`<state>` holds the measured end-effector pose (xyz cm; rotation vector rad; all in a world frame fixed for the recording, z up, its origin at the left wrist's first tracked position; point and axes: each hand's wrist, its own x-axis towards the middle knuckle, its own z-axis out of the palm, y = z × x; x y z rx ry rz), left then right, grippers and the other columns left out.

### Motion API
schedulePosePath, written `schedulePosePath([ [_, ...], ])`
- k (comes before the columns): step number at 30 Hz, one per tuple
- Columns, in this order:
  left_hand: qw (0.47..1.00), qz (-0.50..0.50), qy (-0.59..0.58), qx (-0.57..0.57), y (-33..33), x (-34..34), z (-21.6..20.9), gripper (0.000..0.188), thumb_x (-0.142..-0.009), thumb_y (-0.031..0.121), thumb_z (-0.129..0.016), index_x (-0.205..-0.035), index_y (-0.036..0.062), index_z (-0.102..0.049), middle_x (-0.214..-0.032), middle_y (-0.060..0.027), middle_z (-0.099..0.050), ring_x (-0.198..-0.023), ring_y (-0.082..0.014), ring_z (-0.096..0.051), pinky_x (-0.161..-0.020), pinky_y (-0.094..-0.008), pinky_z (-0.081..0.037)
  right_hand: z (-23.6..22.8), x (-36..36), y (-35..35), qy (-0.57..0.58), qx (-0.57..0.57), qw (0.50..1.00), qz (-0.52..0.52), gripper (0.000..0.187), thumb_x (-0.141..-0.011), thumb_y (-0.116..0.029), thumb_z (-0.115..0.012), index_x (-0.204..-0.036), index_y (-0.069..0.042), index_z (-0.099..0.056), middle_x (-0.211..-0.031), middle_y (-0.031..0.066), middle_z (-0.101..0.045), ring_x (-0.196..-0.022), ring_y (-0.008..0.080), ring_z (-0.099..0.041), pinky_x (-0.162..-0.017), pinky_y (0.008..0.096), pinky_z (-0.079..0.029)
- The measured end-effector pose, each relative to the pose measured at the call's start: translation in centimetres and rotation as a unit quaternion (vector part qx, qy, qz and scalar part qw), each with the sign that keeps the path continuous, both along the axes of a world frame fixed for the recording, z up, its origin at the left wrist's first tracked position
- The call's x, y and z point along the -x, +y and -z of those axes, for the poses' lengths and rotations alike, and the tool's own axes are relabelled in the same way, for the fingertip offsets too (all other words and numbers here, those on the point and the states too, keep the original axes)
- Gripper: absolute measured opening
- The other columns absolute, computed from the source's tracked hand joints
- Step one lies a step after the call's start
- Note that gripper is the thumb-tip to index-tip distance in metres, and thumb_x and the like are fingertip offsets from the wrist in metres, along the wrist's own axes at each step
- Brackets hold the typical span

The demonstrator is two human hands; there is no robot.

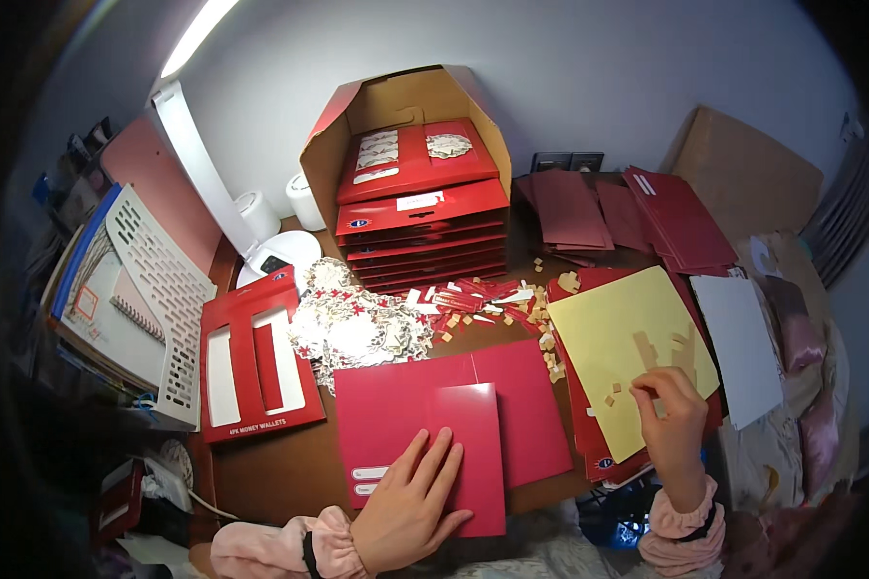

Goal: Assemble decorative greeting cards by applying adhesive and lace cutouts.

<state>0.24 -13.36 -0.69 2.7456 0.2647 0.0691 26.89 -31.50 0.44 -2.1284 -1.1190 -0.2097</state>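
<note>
My left hand [407,500] lies with its fingers stretched out on a narrow glossy red paper wallet [477,417]. Beneath that wallet, larger red paper wallets [382,407] lie on the brown table, one with two white label strips near its lower left corner. To the right, my right hand [670,417] is over a yellow sheet [616,333], thumb and forefinger pinched together. Whatever is between those fingertips is too small to make out. Small tan squares [615,388] and tan strips [684,353] are on the sheet, which rests on red packaging.
A cardboard box [413,99] at the back holds stacked red packs. White-and-red paper cutouts [362,326] are heaped in front. Left are a window-cut red sleeve [254,359], a white lamp [195,159] and a file holder [169,289]. Red wallets [681,217] and white sheets [739,347] lie right.
</note>
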Motion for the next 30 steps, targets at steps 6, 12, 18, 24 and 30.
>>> schedulePosePath([
  [6,1.0,-0.021,-0.004,-0.013,-0.2,0.0,0.4,0.076,-0.092,0.039,-0.067,-0.145,-0.007,-0.04,-0.151,-0.0311,-0.035,-0.138,-0.05,-0.036,-0.114,-0.0525,-0.034,-0.1,6.4,2.9,0.023,-0.014,0.99,-0.141,0.032,-0.088,0.004,-0.064,-0.121,0.002,-0.063,-0.117,0.0186,-0.066,-0.106,0.0351,-0.067,-0.09,0.0387,-0.054],
  [12,0.999,-0.027,-0.04,0.018,-0.3,-0.2,1.1,0.074,-0.094,0.037,-0.064,-0.148,-0.0052,-0.037,-0.152,-0.0316,-0.03,-0.136,-0.0512,-0.036,-0.112,-0.0536,-0.034,1.9,10.9,4.6,0.1,0.116,0.957,-0.245,0.065,-0.091,-0.013,-0.069,-0.142,0.014,-0.039,-0.149,0.0343,-0.037,-0.131,0.0479,-0.048,-0.108,0.0454,-0.044],
  [18,0.876,-0.176,-0.162,0.419,1.4,-0.3,2.4,0.079,-0.093,0.01,-0.07,-0.154,-0.0015,-0.022,-0.157,-0.0237,-0.022,-0.14,-0.0344,-0.037,-0.111,-0.0418,-0.04,2.9,11.1,4.8,0.123,0.097,0.956,-0.248,0.068,-0.088,-0.01,-0.071,-0.143,0.013,-0.039,-0.15,0.034,-0.036,-0.132,0.0475,-0.048,-0.107,0.0457,-0.045],
  [24,0.723,-0.217,-0.171,0.634,3.3,-1.4,1.2,0.066,-0.094,0.004,-0.069,-0.148,-0.0034,-0.033,-0.129,-0.0114,-0.06,-0.116,-0.0157,-0.059,-0.097,-0.0293,-0.05,2.4,12.2,5.5,0.386,-0.059,0.893,-0.223,0.069,-0.084,-0.002,-0.075,-0.144,0.008,-0.041,-0.152,0.0266,-0.038,-0.132,0.0331,-0.052,-0.104,0.0415,-0.049],
  [30,0.742,-0.163,-0.147,0.633,1.8,1.4,-2.2,0.052,-0.092,0.003,-0.07,-0.139,-0.004,-0.05,-0.13,-0.0088,-0.061,-0.117,-0.0156,-0.059,-0.102,-0.0322,-0.05,1.1,12.7,5.1,0.535,-0.229,0.789,-0.199,0.032,-0.088,0.004,-0.071,-0.12,0.004,-0.064,-0.118,0.011,-0.067,-0.087,0.0123,-0.066,-0.076,0.0267,-0.055],
])
